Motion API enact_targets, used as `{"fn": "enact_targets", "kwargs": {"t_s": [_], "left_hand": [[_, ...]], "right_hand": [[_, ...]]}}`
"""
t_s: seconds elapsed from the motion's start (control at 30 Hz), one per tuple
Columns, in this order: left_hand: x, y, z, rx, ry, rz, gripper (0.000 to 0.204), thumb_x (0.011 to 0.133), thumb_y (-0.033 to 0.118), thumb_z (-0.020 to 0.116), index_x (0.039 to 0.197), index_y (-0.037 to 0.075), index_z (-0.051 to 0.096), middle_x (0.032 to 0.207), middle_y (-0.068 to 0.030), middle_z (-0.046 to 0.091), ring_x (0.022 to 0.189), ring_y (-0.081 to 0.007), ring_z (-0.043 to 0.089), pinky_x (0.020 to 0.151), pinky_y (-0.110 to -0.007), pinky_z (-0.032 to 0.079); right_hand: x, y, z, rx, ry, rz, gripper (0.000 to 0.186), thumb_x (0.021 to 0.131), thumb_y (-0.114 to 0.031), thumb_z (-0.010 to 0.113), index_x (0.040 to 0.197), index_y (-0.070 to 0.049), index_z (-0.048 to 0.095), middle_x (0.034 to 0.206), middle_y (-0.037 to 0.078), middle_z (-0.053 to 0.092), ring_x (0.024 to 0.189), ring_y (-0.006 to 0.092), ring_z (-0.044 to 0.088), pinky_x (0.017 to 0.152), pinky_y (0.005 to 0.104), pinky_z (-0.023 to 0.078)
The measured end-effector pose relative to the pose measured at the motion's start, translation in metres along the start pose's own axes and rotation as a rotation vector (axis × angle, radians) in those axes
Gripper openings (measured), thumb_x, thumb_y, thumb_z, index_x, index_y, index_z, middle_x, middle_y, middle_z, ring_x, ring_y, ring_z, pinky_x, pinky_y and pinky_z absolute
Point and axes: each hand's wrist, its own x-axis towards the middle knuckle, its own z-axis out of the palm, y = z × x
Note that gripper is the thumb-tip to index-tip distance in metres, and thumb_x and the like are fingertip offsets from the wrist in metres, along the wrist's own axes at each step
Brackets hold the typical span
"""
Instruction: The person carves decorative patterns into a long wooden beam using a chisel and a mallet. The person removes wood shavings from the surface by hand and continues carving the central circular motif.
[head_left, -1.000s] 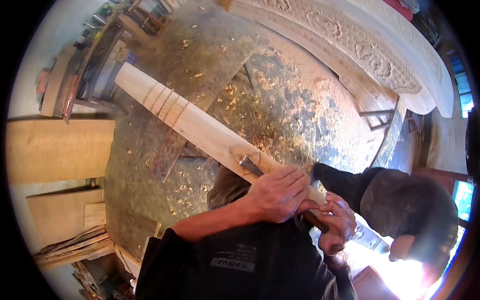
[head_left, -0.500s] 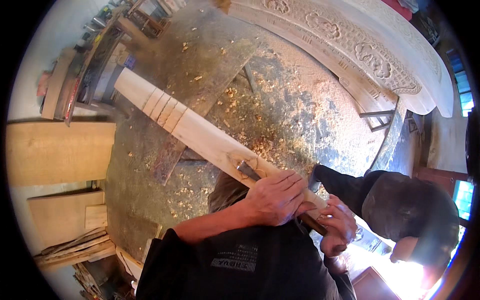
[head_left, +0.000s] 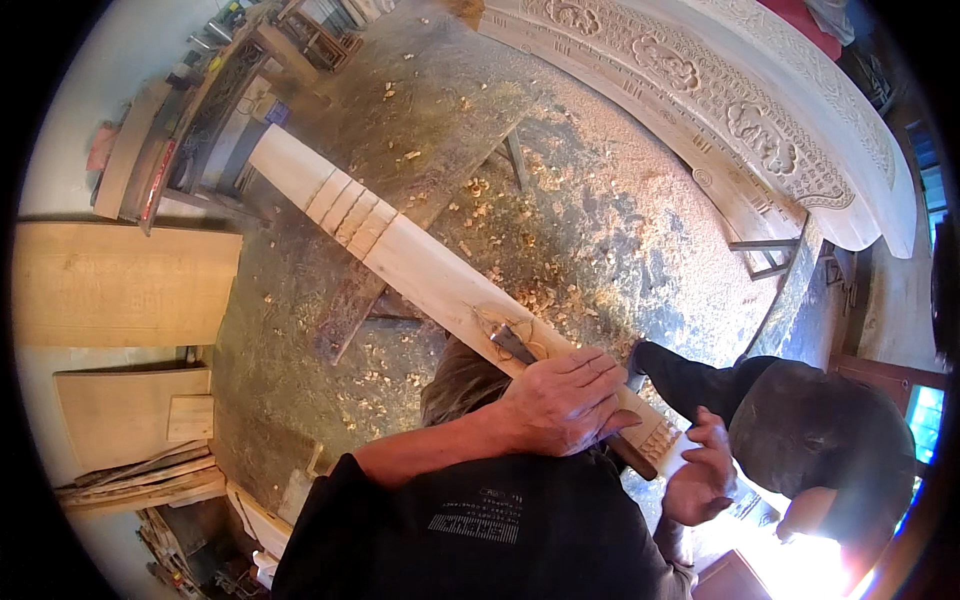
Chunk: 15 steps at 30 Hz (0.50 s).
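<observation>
Pale board (head_left: 430, 270): runs from far left to near right, passing beneath the left hand.
Chisel blade (head_left: 515, 347): rests over the board, left of the left hand.
Left hand (head_left: 565, 400): fingers wrapped around the chisel.
Chisel handle (head_left: 637, 460): juts out rightward.
Right hand (head_left: 702, 472): spread, just right of the handle's end.
Blade skid: possible if the left hand's hold loosens or a push lands off-centre.

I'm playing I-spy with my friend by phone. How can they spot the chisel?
Find the long pale board slanting across the middle. Over its lower half, the left hand grips the chisel. Unlike the board, it has a shiny metal blade.
</observation>
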Motion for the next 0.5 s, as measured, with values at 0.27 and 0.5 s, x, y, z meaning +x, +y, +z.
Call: {"fn": "enact_targets", "kwargs": {"t_s": [0.27,0.5], "left_hand": [[-0.003,0.0,0.001,-0.011,0.012,-0.01,0.024,0.083,0.021,0.084,0.084,0.001,0.072,0.108,-0.0146,0.073,0.104,-0.0305,0.073,0.098,-0.042,0.059],[0.002,-0.004,0.001,0.002,-0.018,0.015,0.024,0.083,0.022,0.084,0.082,0.002,0.072,0.107,-0.0134,0.073,0.104,-0.0308,0.073,0.1,-0.043,0.058]], "right_hand": [[0.001,0.013,0.021,0.019,-0.222,-0.119,0.085,0.11,-0.068,0.03,0.09,0.004,0.072,0.082,0.024,0.073,0.083,0.0443,0.072,0.101,0.066,0.052],[0.013,0.0,0.038,-0.073,-0.249,-0.147,0.087,0.11,-0.068,0.027,0.09,0.004,0.072,0.08,0.023,0.072,0.084,0.044,0.073,0.089,0.0593,0.059]]}}
